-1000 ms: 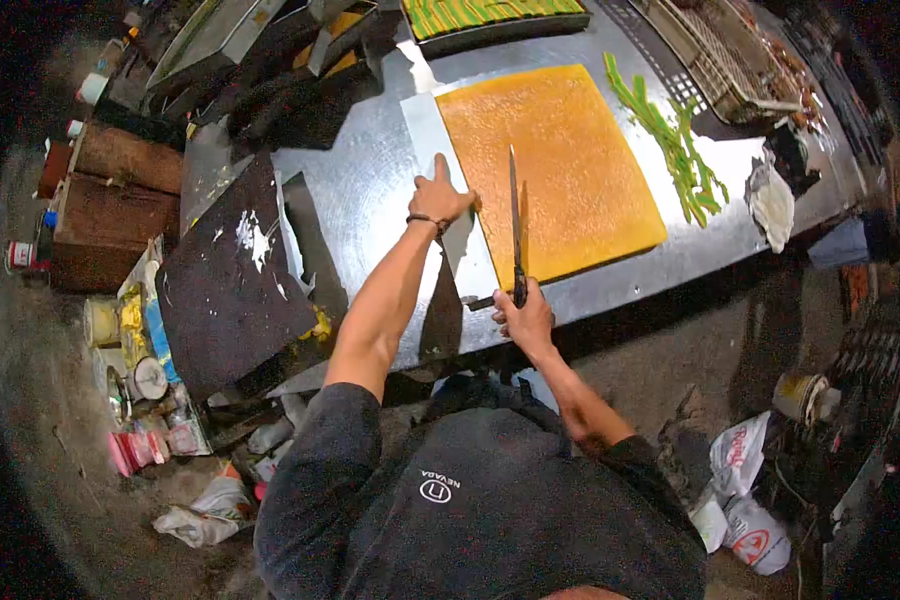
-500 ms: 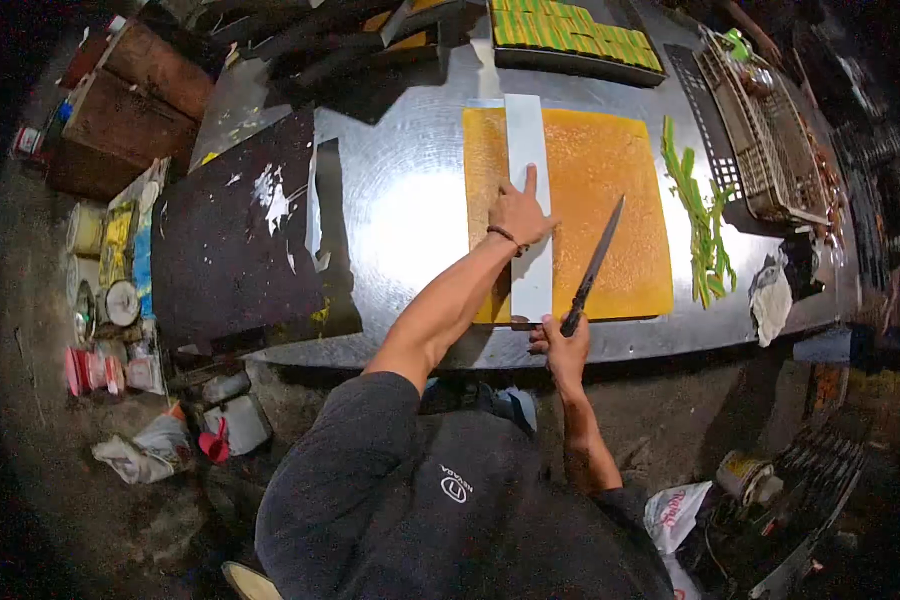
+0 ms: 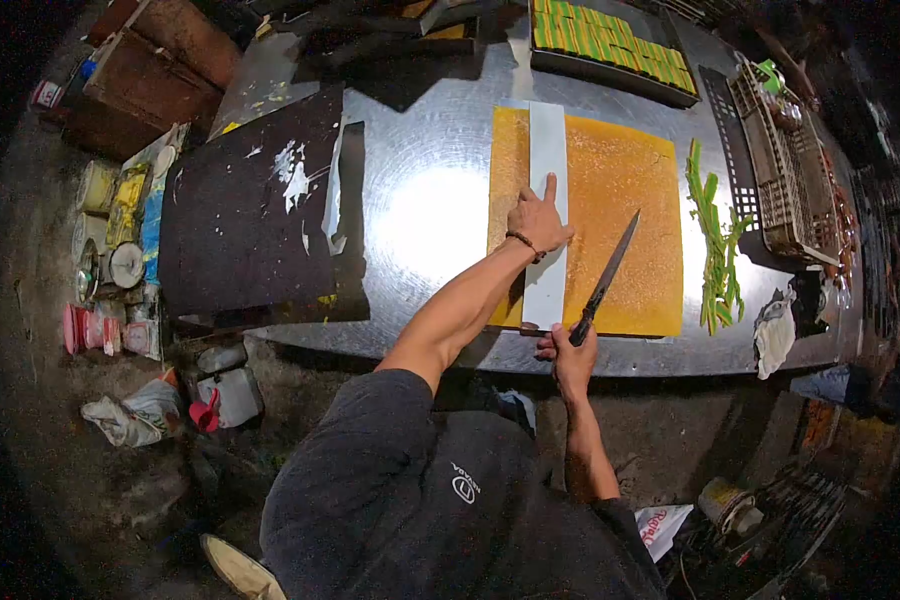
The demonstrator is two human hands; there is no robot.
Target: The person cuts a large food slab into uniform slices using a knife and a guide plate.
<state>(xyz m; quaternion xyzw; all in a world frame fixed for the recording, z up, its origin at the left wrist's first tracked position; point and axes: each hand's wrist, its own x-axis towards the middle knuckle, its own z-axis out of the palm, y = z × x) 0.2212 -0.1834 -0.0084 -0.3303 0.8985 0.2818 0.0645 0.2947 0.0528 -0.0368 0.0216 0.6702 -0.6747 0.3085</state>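
Observation:
A square orange-brown slab [image 3: 625, 250] lies flat on the metal table [image 3: 420, 130]. Across its left part runs a long pale straight strip [image 3: 547, 135]. My left hand [image 3: 538, 220] presses on the strip near its middle, fingers spread. In my right hand [image 3: 574, 352], at the slab's front edge by the strip's near end, is the handle of a long dark knife [image 3: 615, 262]. The blade points away from me over the slab, its tip toward the upper right.
Green and yellow trimmings [image 3: 712, 235] lie right of the slab. Behind stands a tray of striped pieces [image 3: 610, 45]. A plastic crate [image 3: 785, 165] and white cloth [image 3: 773, 335] are at the right. A dark board [image 3: 245, 220] lies left, near a scale [image 3: 126, 265].
The whole view has shifted, so the table and its things appear a little farther right. Both hands keep nearly the same places on the strip and knife.

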